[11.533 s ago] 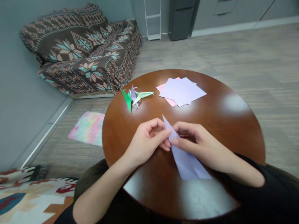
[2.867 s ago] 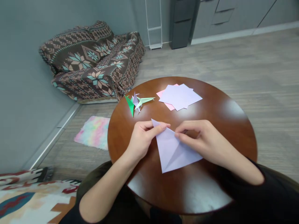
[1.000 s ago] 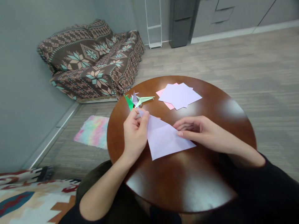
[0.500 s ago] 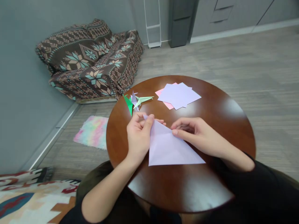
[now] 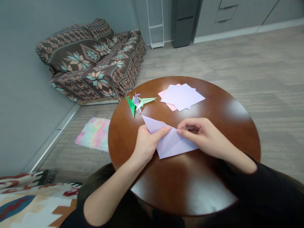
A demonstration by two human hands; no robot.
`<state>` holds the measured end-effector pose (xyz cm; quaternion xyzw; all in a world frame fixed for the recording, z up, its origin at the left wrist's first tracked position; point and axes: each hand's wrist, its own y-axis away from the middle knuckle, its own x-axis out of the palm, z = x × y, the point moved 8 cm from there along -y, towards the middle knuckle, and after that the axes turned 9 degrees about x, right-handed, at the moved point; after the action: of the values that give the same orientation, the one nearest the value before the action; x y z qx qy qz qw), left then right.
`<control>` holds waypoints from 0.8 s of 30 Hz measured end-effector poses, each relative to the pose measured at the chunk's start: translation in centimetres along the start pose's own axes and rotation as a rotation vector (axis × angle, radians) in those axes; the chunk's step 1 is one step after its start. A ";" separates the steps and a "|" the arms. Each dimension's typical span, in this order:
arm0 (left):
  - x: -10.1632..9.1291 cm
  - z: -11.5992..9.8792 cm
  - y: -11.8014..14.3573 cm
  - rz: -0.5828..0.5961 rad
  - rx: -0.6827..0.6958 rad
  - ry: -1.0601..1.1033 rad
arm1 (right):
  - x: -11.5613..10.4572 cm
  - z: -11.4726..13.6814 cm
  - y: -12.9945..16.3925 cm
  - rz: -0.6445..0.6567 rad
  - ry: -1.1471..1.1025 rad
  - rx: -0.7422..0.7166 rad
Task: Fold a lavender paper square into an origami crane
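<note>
Left bare hand point(image 5: 146, 143) is pinching a folded light-purple paper triangle point(image 5: 174, 145), thumb on top, fingers mostly hiding underneath. Right bare hand point(image 5: 198, 134) is gripping its far edge between thumb and fingertips. The triangle is sitting over the middle of a round glossy brown wooden table point(image 5: 171, 190), one sharp corner pointing toward the surface's far left edge; whether it's touching the surface isn't showing. Near that far left edge a bright-green paper crane point(image 5: 130, 106), a light-purple paper crane point(image 5: 136, 100) and a pale-green paper crane point(image 5: 145, 101) are clustering. Near the far edge, flat light-purple paper sheets point(image 5: 181, 97) are overlapping a pink paper sheet point(image 5: 171, 107)
</note>
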<state>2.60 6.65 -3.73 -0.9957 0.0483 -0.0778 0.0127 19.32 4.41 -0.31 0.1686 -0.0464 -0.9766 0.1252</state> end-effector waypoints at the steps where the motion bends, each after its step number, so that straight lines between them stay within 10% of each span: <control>1: -0.1 0.0 0.0 -0.012 0.010 0.004 | -0.1 -0.1 0.0 -0.011 0.006 0.003; 24: 0.6 -0.2 0.4 0.005 -0.027 0.036 | 0.2 -0.1 0.1 -0.041 -0.050 0.013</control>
<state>3.15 6.16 -3.45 -0.9941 0.0520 -0.0951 -0.0013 19.20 4.28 -0.49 0.1459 -0.0526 -0.9825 0.1029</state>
